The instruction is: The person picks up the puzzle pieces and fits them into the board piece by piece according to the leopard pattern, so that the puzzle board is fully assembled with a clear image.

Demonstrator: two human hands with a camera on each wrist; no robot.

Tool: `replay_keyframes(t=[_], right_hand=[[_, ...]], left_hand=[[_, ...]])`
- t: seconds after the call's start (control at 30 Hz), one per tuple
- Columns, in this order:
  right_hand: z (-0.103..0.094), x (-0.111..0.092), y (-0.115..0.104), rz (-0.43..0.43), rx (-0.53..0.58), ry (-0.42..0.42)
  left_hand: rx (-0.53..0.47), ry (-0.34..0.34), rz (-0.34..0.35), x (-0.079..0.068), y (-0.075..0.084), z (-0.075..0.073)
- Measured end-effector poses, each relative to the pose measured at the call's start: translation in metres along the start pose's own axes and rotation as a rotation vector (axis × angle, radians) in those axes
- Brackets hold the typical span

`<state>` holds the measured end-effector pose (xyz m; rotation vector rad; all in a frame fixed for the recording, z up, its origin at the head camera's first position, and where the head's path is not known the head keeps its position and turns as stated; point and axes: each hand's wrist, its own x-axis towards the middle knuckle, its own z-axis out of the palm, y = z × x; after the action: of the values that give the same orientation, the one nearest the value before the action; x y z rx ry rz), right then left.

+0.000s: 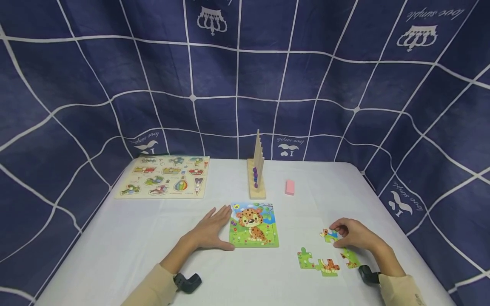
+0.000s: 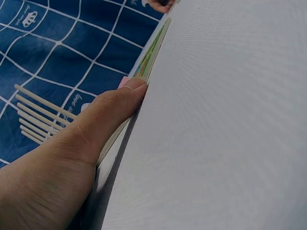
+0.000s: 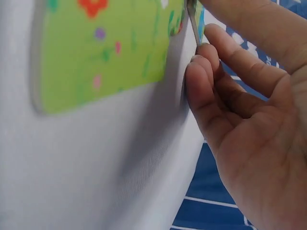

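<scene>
A square leopard picture puzzle [image 1: 249, 240] lies flat in the middle of the white table. My left hand [image 1: 210, 231] rests at its left side, fingers extended, thumb along the lower left corner. In the left wrist view, the thumb [image 2: 108, 112] lies straight at the edge of the puzzle. Off to the right, my right hand [image 1: 357, 236] pinches a jigsaw piece [image 1: 327, 233] with blue and orange on it, seen edge-on in the right wrist view. Loose jigsaw pieces lie below it: a green one [image 1: 305, 259], a leopard-spotted one [image 1: 330, 267] and another near the wrist [image 1: 351, 258].
A wooden peg board of vehicles [image 1: 162, 187] lies at the back left. Behind the leopard puzzle stands a wooden rod stand [image 1: 257, 194] with purple and blue beads, and a pink block [image 1: 290, 187] is right of it. Blue checked cloth [image 1: 256, 76] hangs around the table.
</scene>
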<state>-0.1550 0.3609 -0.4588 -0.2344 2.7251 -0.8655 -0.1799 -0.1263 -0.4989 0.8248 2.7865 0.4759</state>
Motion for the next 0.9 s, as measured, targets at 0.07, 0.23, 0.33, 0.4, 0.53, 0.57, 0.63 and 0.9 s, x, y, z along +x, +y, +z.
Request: replay_keyframes(t=[0.07, 0.23, 0.33, 0.4, 0.53, 0.57, 0.63, 0.9], right_hand=[[-0.001, -0.001, 0.001, 0.01, -0.002, 0.0], [-0.001, -0.003, -0.001, 0.02, -0.027, 0.018], [0.0, -0.004, -0.004, 0.014, -0.048, 0.038], [0.001, -0.005, -0.005, 0.016, -0.056, 0.047], [0.003, -0.006, -0.007, 0.029, -0.057, 0.049], [0.003, -0.006, -0.007, 0.036, -0.053, 0.048], [0.004, -0.006, -0.008, 0.041, -0.047, 0.043], [0.003, -0.007, -0.01, 0.047, -0.019, 0.018]], left_hand=[[0.001, 0.0, 0.0, 0.0, 0.0, 0.0], [0.004, 0.003, -0.002, 0.0, 0.0, 0.0], [0.007, 0.003, -0.001, 0.0, 0.0, 0.001], [0.006, 0.003, -0.001, 0.0, 0.0, 0.001], [0.001, 0.003, -0.002, 0.0, 0.0, 0.001], [0.0, 0.002, -0.003, 0.0, 0.0, 0.001], [0.0, 0.0, -0.005, 0.0, 0.0, 0.001], [0.006, 0.008, -0.002, 0.0, -0.001, 0.001]])
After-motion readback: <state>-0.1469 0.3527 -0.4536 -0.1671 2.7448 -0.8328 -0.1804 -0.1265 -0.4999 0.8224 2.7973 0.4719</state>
